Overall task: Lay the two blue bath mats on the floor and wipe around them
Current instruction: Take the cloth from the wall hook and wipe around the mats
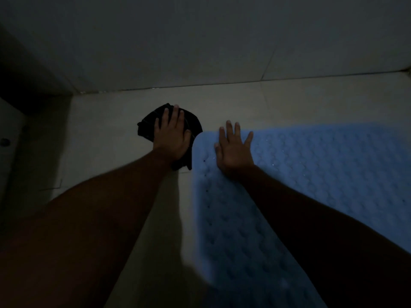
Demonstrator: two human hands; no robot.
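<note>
One blue bath mat flat on the tiled floor, right grip spread flat on its corner, holding nothing, left grip straight-fingered, pressing a black cloth just beside the mat.

Bare floor lies open left of the black cloth and in a strip along the far wall, which closes off the far side. The blue mat covers the right. The left hand and right hand rest just beside each other, with only a narrow gap of floor between
</note>
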